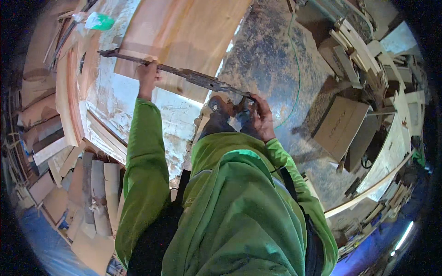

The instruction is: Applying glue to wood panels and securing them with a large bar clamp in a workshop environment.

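Note:
A long, dark, worn bar, resembling a bar clamp, stretches crosswise in front of me, its left end higher in the picture. My left hand is closed around it left of the middle. At its right end is my right hand, with fingers bent against the bar's tip. Under the left part of the bar lies a broad, light brown wood panel, on a white, stained work surface. Past the bar's left tip sits a green and white container.
Below the bar my shoes stand on a dusty dark floor, crossed by a thin green cord. To the right are a cardboard box and stacked wood strips. Boards and rolled sheets crowd the left.

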The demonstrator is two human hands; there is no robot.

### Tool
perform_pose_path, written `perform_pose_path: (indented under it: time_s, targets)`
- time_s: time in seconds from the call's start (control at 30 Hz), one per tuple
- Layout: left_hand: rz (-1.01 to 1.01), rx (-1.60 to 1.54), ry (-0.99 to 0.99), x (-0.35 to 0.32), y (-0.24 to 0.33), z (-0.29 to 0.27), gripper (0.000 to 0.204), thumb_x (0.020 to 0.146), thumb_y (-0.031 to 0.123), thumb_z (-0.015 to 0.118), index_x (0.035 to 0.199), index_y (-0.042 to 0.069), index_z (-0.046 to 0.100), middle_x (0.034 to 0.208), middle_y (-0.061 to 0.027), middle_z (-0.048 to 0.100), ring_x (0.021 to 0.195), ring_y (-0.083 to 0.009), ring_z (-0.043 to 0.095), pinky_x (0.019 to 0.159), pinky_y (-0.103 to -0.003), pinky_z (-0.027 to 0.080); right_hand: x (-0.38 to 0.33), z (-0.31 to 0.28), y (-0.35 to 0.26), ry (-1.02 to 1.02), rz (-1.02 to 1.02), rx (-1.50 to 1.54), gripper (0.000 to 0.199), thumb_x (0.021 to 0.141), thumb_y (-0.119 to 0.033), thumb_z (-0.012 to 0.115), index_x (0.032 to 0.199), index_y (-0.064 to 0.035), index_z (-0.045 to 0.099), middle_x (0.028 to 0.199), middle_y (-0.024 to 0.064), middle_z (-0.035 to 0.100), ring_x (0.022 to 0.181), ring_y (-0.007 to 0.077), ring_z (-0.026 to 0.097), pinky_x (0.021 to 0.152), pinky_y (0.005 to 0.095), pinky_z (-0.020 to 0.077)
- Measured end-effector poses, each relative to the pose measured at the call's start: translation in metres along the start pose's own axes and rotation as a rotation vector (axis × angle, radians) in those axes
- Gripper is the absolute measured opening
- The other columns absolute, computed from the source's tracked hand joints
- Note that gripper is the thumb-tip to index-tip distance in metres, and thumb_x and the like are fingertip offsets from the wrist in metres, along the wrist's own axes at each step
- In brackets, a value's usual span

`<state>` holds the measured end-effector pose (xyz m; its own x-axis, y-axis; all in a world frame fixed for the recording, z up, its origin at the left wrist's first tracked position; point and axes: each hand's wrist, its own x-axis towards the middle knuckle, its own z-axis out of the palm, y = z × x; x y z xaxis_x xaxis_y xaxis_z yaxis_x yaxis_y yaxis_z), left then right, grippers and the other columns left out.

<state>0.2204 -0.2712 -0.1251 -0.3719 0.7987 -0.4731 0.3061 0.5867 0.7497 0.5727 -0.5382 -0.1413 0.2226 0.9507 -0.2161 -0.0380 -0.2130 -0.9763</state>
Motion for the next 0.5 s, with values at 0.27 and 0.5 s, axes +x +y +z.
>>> perform_pose_path:
  time_s: [0.27,0.5]
  targets:
    - [-0.015,0.043,-0.026,0.001,-0.003,0.0,0.025,0.082,0.022,0.063,0.074,-0.001,0.059,0.061,-0.0069,0.057,0.045,-0.0133,0.053,0.042,-0.032,0.056,0.014,-0.004,0.001,-0.053,0.257,0.243,0.018,0.091,-0.012,0.062,0.104,-0.0005,0.056,0.092,0.0093,0.062,0.08,0.0188,0.064,0.071,0.0297,0.054]
    - [0.029,-0.034,-0.014,0.019,-0.012,-0.006,0.026,0.082,0.022,0.064,0.077,-0.003,0.06,0.064,-0.0101,0.059,0.05,-0.0151,0.057,0.043,-0.033,0.057,0.047,-0.002,-0.012,-0.096,0.308,0.233,0.025,0.095,-0.021,0.058,0.102,0.0026,0.055,0.086,0.0112,0.064,0.068,0.0196,0.066,0.059,0.0308,0.0564]
